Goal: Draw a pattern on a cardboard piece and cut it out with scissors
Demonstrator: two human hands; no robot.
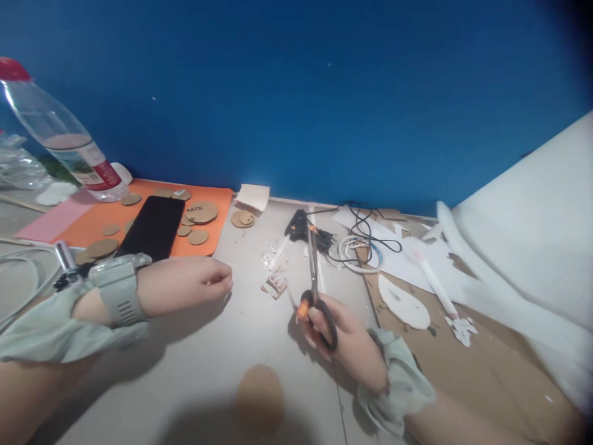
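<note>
My right hand holds a pair of scissors by its dark handles, with the blades pointing away from me. A small orange piece shows at the fingertips; whether it belongs to the handle I cannot tell. My left hand rests on the table as a loose fist, and nothing shows in it. Just beyond the scissors lies a black glue gun with a white stick in its back. Between my hands is a small printed scrap. In front of me lies a round cardboard disc, partly in shadow.
A black phone and several cardboard discs lie on orange paper at left. Behind stands a bottle with a red cap. At right are cables, white paper cut-outs and a cardboard sheet. A blue wall closes the back.
</note>
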